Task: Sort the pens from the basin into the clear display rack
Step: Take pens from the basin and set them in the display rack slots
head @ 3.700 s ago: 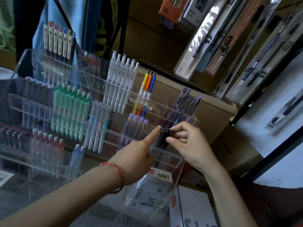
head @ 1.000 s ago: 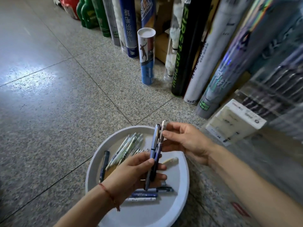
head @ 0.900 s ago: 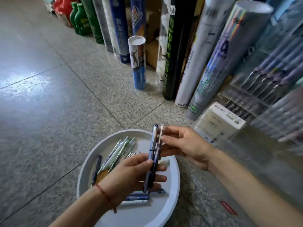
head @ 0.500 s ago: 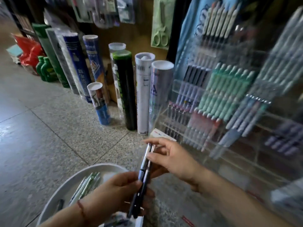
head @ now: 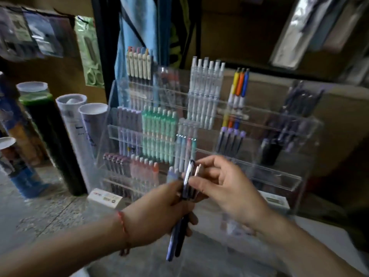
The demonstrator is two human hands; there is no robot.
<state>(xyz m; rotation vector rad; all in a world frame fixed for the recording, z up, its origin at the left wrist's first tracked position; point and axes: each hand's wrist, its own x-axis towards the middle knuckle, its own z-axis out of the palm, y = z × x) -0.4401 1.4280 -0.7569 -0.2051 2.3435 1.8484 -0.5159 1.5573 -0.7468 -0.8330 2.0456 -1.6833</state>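
Shop wall hung with packets behind, a person holds a few dark-blue pens (head: 176, 241) before the clear display rack (head: 276, 177). The view has swung up from the basin, now out of sight, which suggests picking is over and slotting comes next. The left hand (head: 157, 214), at the rack's 6 o'clock, curls round the barrels. The right hand (head: 225, 188) pinches the pen tops between thumb and fingers. Cardboard tubes (head: 87, 136) stand at 9 o'clock.
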